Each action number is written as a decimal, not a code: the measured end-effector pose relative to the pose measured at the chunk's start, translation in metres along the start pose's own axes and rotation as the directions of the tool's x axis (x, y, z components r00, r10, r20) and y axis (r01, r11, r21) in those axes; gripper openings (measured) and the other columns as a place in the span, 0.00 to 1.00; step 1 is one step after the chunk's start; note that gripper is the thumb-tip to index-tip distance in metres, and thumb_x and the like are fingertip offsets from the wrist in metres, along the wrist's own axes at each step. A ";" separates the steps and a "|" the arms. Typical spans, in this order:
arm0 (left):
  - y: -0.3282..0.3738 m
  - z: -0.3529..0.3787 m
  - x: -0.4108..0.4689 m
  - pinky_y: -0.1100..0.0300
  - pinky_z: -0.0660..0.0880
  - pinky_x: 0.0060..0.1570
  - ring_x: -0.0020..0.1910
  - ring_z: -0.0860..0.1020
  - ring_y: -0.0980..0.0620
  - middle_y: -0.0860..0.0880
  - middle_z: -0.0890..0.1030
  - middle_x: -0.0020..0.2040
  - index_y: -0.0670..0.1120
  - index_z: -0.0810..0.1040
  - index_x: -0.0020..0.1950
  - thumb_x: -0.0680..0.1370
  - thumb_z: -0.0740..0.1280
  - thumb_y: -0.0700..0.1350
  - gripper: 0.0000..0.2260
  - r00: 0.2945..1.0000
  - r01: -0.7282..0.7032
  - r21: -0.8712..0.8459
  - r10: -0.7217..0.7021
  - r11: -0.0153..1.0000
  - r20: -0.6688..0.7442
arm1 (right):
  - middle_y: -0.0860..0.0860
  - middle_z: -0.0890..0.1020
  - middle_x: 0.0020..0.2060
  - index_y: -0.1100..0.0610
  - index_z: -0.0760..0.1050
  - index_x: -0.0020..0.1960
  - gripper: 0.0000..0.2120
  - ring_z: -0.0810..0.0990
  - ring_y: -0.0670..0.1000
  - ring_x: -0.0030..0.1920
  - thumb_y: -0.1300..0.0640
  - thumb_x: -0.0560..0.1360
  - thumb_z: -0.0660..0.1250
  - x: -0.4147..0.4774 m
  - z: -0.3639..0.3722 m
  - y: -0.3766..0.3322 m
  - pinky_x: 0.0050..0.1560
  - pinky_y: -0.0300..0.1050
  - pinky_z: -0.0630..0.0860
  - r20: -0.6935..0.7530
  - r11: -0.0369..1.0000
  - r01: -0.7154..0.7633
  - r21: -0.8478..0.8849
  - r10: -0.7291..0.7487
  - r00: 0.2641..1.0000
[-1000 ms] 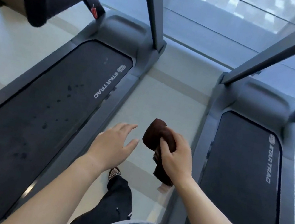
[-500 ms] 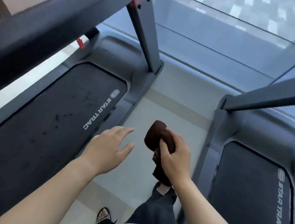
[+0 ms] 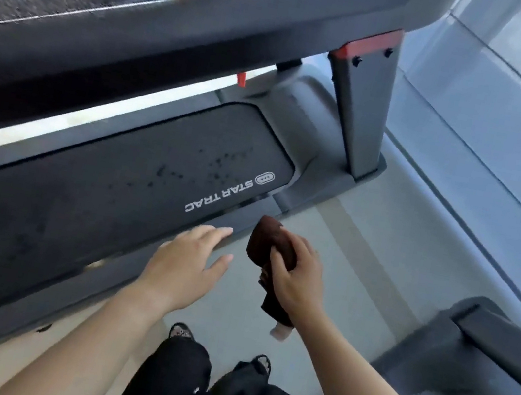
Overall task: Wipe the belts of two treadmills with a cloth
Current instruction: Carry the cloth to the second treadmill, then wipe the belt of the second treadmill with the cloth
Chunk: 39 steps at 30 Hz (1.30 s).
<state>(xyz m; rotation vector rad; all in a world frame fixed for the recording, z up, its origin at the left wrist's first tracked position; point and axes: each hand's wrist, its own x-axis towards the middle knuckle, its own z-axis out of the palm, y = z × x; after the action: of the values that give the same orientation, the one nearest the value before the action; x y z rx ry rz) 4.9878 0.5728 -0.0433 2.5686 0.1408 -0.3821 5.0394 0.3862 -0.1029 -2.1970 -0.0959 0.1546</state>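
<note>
The left treadmill's black belt (image 3: 106, 198) fills the left and middle of the head view, with dark spots near its STAR TRAC print. My right hand (image 3: 295, 278) grips a bunched dark brown cloth (image 3: 270, 241) in the air beside that treadmill's near side rail (image 3: 241, 221). My left hand (image 3: 186, 266) hovers over the same rail with straight, spread fingers and holds nothing. Only the front corner of the second treadmill (image 3: 481, 358) shows at the lower right; its belt is almost wholly out of view.
A thick grey handrail (image 3: 176, 33) crosses the upper view above the belt. A grey upright post (image 3: 358, 110) stands at the treadmill's front right. Between the machines lies pale floor (image 3: 361, 267), where my two feet stand. A glass wall runs along the right.
The view has swung left, so the left treadmill fills the frame and the right one slid to the corner. Both hands now sit at the left treadmill's side rail, the cloth still gripped.
</note>
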 end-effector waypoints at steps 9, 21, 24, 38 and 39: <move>0.002 0.005 0.102 0.50 0.67 0.63 0.67 0.66 0.54 0.57 0.65 0.71 0.56 0.62 0.72 0.79 0.55 0.57 0.21 1.000 -0.012 0.040 0.011 0.999 0.022 | 0.43 0.78 0.57 0.46 0.75 0.62 0.19 0.74 0.49 0.58 0.50 0.72 0.60 0.091 0.007 0.031 0.59 0.49 0.72 -0.039 1.000 0.012 0.029 -0.011 0.999; -0.103 0.156 0.343 0.50 0.67 0.63 0.68 0.65 0.51 0.56 0.66 0.71 0.57 0.63 0.71 0.79 0.56 0.57 0.21 0.994 -0.037 0.120 0.049 0.992 -0.102 | 0.42 0.79 0.57 0.46 0.76 0.61 0.17 0.75 0.48 0.60 0.53 0.72 0.62 0.289 0.136 0.217 0.60 0.53 0.72 -0.129 0.990 0.126 0.068 -0.116 0.985; -0.150 0.219 0.407 0.49 0.67 0.63 0.68 0.65 0.52 0.56 0.66 0.71 0.57 0.63 0.71 0.78 0.56 0.57 0.21 0.990 -0.040 0.115 0.055 0.993 -0.132 | 0.43 0.80 0.57 0.46 0.77 0.60 0.17 0.75 0.47 0.59 0.54 0.73 0.63 0.344 0.190 0.284 0.58 0.49 0.72 -0.146 0.986 0.155 0.056 -0.146 0.978; -0.277 0.366 0.566 0.51 0.69 0.58 0.64 0.70 0.51 0.56 0.66 0.71 0.56 0.63 0.71 0.78 0.56 0.57 0.21 0.974 0.084 0.089 -0.063 0.992 -0.218 | 0.43 0.79 0.59 0.46 0.77 0.61 0.17 0.74 0.48 0.61 0.53 0.73 0.62 0.511 0.330 0.422 0.61 0.53 0.71 -0.047 0.960 0.277 -0.040 -0.279 0.959; -0.278 0.368 0.579 0.51 0.68 0.59 0.66 0.68 0.51 0.56 0.65 0.71 0.56 0.62 0.72 0.79 0.56 0.57 0.21 0.971 0.085 0.100 -0.060 0.991 -0.232 | 0.43 0.79 0.59 0.46 0.76 0.61 0.17 0.73 0.48 0.62 0.53 0.73 0.63 0.525 0.334 0.423 0.62 0.53 0.71 -0.055 0.952 0.302 -0.054 -0.305 0.951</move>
<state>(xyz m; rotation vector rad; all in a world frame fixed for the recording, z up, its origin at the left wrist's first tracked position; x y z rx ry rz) 5.4027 0.6308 -0.6534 2.7157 0.3052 -0.1216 5.5157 0.4695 -0.6798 -2.1988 -0.4029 -0.0906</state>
